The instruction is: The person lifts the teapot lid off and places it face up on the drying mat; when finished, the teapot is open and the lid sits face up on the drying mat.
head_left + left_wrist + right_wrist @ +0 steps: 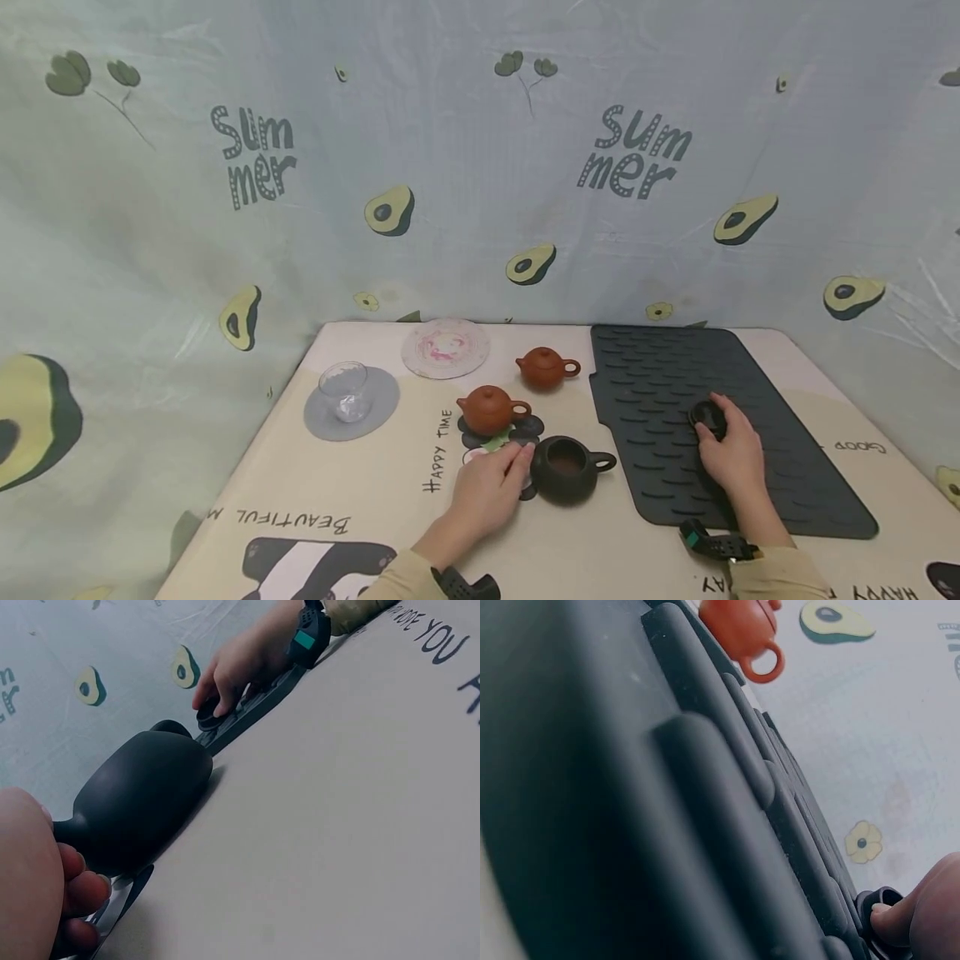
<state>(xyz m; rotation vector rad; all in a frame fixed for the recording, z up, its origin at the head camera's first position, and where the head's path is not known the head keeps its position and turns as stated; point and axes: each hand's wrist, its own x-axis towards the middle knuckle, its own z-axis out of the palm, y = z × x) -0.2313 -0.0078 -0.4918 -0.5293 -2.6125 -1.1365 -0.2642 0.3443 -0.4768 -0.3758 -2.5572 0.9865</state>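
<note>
A black teapot [567, 483] without its lid on stands near the middle of the table, its handle pointing right. My left hand [491, 485] pinches its spout [69, 829] from the left side. On the dark ribbed mat [652, 392], my right hand [733, 450] holds a small round black lid [707, 417] between thumb and fingers. The lid is low against the ribs in the right wrist view. Just behind the black teapot sits a brown teapot [489, 412] with its lid on, and a second brown teapot [545, 369] is farther back.
At the left, a clear glass cup [347, 392] stands on a grey round mat [322, 423]. A pink-patterned round mat [446, 348] lies at the back edge. A printed curtain [450, 150] hangs behind the table.
</note>
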